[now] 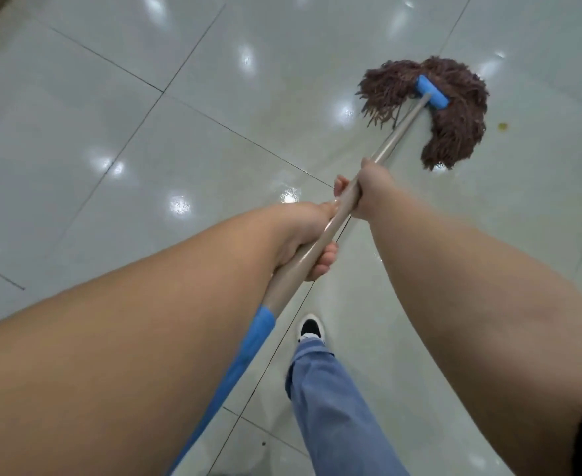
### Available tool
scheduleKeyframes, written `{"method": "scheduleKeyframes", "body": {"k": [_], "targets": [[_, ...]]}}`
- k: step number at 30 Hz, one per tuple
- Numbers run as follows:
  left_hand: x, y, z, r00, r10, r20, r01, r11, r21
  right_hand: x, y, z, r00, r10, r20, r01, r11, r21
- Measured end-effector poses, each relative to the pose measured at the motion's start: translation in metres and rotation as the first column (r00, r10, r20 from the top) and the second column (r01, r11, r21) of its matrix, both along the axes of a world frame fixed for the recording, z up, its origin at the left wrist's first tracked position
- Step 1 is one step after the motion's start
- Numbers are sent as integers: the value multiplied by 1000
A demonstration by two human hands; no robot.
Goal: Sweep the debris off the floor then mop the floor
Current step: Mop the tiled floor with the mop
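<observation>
With my left hand (303,235) and right hand (368,190) clamped on the mop handle (399,132), I risk the mop head (454,108) smearing the yellow spot (502,125) beyond my grip.

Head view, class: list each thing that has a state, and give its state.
Brown string mop head: spread flat on the floor.
Beige mop handle: slanted, gripped by both hands.
Left hand: grips handle.
Right hand: grips handle.
Glossy white tiled floor: small yellowish spot beside mop.

Both hands grip the mop handle (320,240) at mid-frame: left hand (303,231) lower, right hand (368,190) higher. The brown mop head (454,132) lies on the tiled floor (111,132) at upper right.
</observation>
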State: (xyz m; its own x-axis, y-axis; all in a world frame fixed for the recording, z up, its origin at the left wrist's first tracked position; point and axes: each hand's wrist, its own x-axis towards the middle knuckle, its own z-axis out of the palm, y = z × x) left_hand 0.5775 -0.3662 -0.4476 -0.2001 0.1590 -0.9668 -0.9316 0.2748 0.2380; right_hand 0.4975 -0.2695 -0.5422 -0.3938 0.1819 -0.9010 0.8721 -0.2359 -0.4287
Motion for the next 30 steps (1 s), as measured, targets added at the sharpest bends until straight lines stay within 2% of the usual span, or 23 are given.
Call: {"method": "scheduleKeyframes", "body": {"k": [3,7,12,15,21,25,30], "targets": [[30,-27,1,999,6,43,-6,1000,-5,27,-23,2,999,16,35,-17,999,34],[113,-99,12,995,-20,96,27,997,-74,111,-93,10,999,-22,47,24,999,-30],[269,-209,46,983,-30,180,63,981,-182,273,-209,31,998,-23,58,27,998,-56],[377,-276,71,968,-4,249,67,967,-247,381,-284,50,992,13,126,-1,995,-96],[565,-366,124,904,129,408,-2,955,-297,566,-387,98,933,207,294,-174,976,-134],[618,-376,135,875,186,447,-61,958,-280,617,-405,110,896,296,332,-274,955,-112],[607,-368,125,879,188,438,-84,965,-247,604,-397,105,891,306,335,-292,952,-91]]}}
